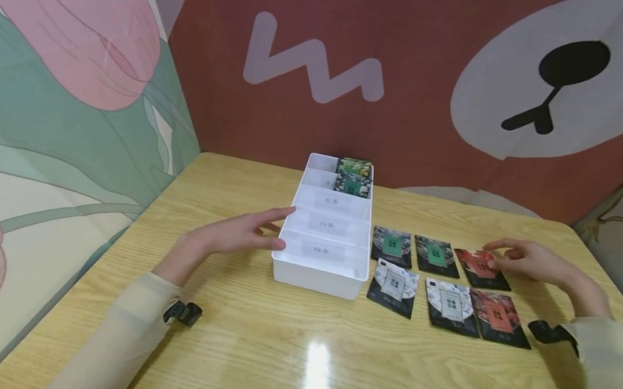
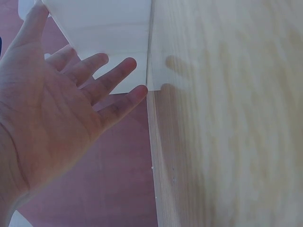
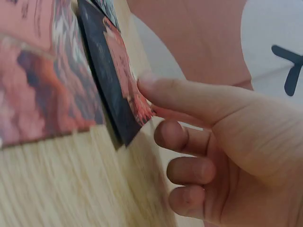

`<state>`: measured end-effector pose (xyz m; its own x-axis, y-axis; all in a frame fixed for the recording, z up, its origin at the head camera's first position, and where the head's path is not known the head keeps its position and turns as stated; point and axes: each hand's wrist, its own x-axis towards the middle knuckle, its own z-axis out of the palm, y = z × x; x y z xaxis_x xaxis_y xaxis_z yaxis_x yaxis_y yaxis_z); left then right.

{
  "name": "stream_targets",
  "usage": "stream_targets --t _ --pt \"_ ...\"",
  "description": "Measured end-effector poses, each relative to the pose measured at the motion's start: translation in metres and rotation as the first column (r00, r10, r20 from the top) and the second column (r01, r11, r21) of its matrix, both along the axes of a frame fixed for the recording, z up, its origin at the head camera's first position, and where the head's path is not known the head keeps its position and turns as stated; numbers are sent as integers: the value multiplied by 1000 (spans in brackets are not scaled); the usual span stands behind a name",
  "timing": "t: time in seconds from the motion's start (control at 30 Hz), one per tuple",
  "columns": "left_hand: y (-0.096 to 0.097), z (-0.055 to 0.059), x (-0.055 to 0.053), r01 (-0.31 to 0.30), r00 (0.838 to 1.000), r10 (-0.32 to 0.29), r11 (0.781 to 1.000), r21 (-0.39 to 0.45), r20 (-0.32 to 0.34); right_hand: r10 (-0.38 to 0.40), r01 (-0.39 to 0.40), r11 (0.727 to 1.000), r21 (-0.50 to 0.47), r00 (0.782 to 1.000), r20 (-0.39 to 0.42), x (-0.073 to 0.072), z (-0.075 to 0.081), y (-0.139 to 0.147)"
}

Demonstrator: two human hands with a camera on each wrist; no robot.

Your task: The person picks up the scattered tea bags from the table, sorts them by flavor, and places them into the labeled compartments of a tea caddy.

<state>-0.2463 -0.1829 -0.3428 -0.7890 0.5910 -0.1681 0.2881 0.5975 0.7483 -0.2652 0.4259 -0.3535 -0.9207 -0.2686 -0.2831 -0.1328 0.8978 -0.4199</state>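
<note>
A white divided box (image 1: 315, 283) stands mid-table, with labelled compartments. My left hand (image 1: 239, 233) rests at its left side, thumb and fingertips against the rim; in the left wrist view the hand's fingers (image 2: 118, 75) are spread and fairly straight beside the box wall (image 2: 104, 28). On the right, my right hand (image 1: 535, 262) pinches the far edge of a red-labelled sachet (image 1: 479, 267). In the right wrist view that sachet (image 3: 111, 71) tilts up at the thumb, while the other fingers curl below. Its index fingertip is partly hidden behind the sachet.
Two green-labelled sachets (image 1: 391, 246) lie right of the box. Nearer are two white-labelled sachets (image 1: 393, 284) and another red-labelled sachet (image 1: 498, 319). The box's far compartments hold green-and-yellow sachets (image 1: 355, 168) and dark green-labelled ones (image 1: 352, 186). A patterned cloth (image 1: 283, 123) hangs behind the table.
</note>
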Motion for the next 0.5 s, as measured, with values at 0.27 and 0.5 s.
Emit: stream_targets --t 0.27,0.5 --pt "0 0 1 5 1000 -5 1000 -1 -7 -2 8 998 -69 997 79 -3 -4 5" --pt "-1 1 0 13 1000 -13 1000 14 -18 -61 78 987 -141 991 120 -5 -11 11"
